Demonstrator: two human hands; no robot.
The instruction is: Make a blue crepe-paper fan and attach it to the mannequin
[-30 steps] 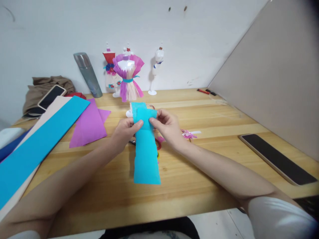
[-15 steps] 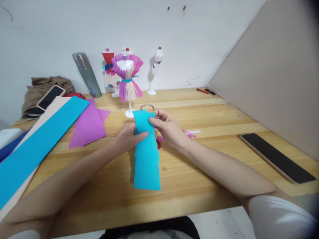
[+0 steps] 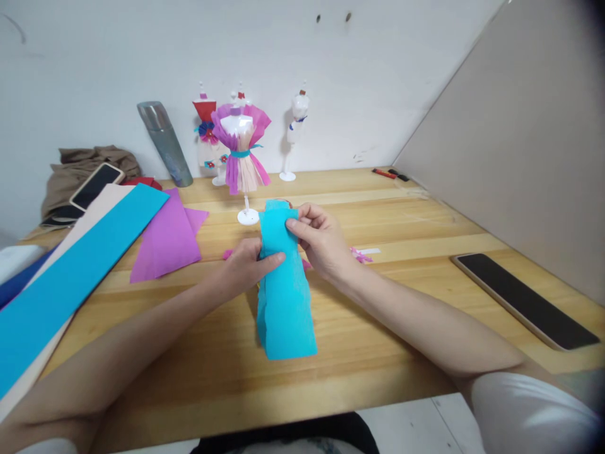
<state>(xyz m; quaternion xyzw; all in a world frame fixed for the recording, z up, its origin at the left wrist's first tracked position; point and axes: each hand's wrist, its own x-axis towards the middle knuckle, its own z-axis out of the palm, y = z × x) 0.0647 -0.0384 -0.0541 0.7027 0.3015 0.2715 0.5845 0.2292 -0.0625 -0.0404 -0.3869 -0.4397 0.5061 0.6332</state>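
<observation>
A strip of blue crepe paper (image 3: 286, 302) hangs in layers between my hands over the wooden table. My left hand (image 3: 246, 265) grips its left edge, thumb across the front and fingers behind. At the top right corner, my right hand (image 3: 319, 236) pinches the paper between thumb and fingers. Just beyond the strip stands a small white mannequin (image 3: 241, 129) in a purple and cream paper dress with a blue band. Pink scraps (image 3: 362, 255) lie to the right of my right hand, and part of what is behind the strip is hidden.
Long blue paper (image 3: 89, 268) and purple sheets (image 3: 170, 243) cover the left side, near a phone (image 3: 97, 186) and brown cloth (image 3: 94, 165). A bottle (image 3: 165, 145) and other mannequins (image 3: 296, 129) stand by the wall. A larger phone (image 3: 524, 299) lies at right.
The blue strip has shifted slightly right, its top layer spreading and its lower end swinging right. Both hands keep their grip, and the ring behind is now mostly covered.
</observation>
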